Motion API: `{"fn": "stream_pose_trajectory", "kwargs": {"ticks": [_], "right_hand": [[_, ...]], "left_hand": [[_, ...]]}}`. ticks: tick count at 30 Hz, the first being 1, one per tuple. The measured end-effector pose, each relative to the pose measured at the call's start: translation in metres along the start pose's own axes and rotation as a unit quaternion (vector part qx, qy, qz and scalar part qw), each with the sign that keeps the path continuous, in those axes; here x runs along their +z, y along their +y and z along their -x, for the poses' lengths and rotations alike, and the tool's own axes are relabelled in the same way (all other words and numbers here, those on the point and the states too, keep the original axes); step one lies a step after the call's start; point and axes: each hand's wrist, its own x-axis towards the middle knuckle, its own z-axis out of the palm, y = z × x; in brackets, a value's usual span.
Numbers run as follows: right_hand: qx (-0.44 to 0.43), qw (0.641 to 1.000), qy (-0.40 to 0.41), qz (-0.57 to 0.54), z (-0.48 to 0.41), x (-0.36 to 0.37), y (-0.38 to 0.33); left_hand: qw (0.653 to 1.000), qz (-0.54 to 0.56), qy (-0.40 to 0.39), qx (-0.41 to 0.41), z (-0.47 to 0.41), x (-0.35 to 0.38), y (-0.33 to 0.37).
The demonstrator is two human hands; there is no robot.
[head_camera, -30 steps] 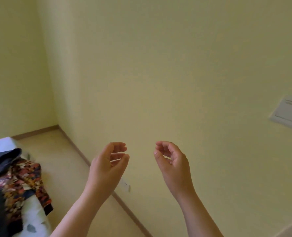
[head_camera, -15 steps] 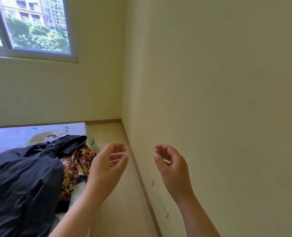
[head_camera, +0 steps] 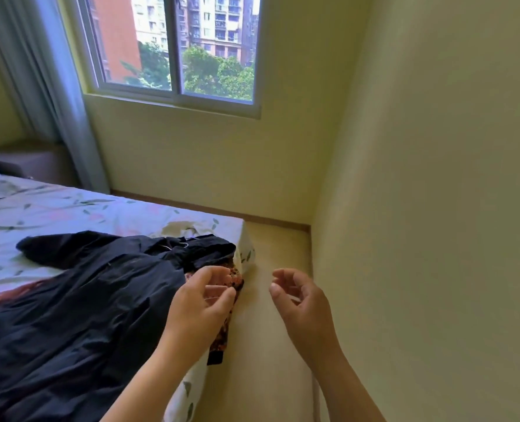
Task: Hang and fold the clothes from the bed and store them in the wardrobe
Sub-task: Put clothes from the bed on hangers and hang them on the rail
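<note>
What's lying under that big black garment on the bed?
An orange-and-black patterned garment pokes out from under the black garment at the edge of the bed, and reddish fabric shows at its left side. How far either extends, and anything else beneath, is covered.

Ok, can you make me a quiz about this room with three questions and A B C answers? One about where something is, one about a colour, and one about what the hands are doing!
1. Where does the black garment lie?
A. on the bed
B. on the floor
C. on the window sill

2. What colour are the walls?
A. blue
B. pale yellow
C. red

3. What do the left hand and the right hand hold?
A. a hanger
B. a sock
C. nothing

Answers:
1 A: it is spread across the bed.
2 B: both walls beside the window look pale yellow.
3 C: the fingers are loosely curled with nothing in them.
</note>
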Motion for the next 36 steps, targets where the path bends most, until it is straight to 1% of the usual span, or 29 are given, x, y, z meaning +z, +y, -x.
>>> {"fn": "stream_pose_trajectory", "kwargs": {"ticks": [6, 9, 14, 18, 22, 31, 36], "right_hand": [[-0.015, 0.998, -0.054, 0.003, -0.082, 0.035, 0.022], [-0.028, 0.996, -0.076, 0.024, -0.125, 0.058, 0.031], [-0.015, 0.994, -0.103, 0.027, -0.19, 0.091, 0.048], [0.006, 0.991, -0.131, 0.011, -0.226, 0.109, 0.067], [0.023, 0.987, -0.158, -0.006, -0.277, 0.125, 0.088], [0.018, 0.972, -0.235, -0.014, -0.42, 0.138, 0.143], [0.029, 0.961, -0.274, -0.026, -0.482, 0.158, 0.165]], "left_hand": [[0.998, -0.008, 0.054, -0.025, -0.063, -0.003, -0.036], [0.996, 0.004, 0.079, -0.044, -0.101, -0.009, -0.058], [0.993, 0.0, 0.093, -0.07, -0.164, -0.02, -0.088], [0.99, -0.01, 0.099, -0.097, -0.196, -0.019, -0.106], [0.985, -0.026, 0.115, -0.13, -0.237, -0.011, -0.124], [0.967, -0.05, 0.162, -0.189, -0.344, 0.039, -0.152], [0.953, -0.07, 0.182, -0.231, -0.38, 0.05, -0.173]]}}
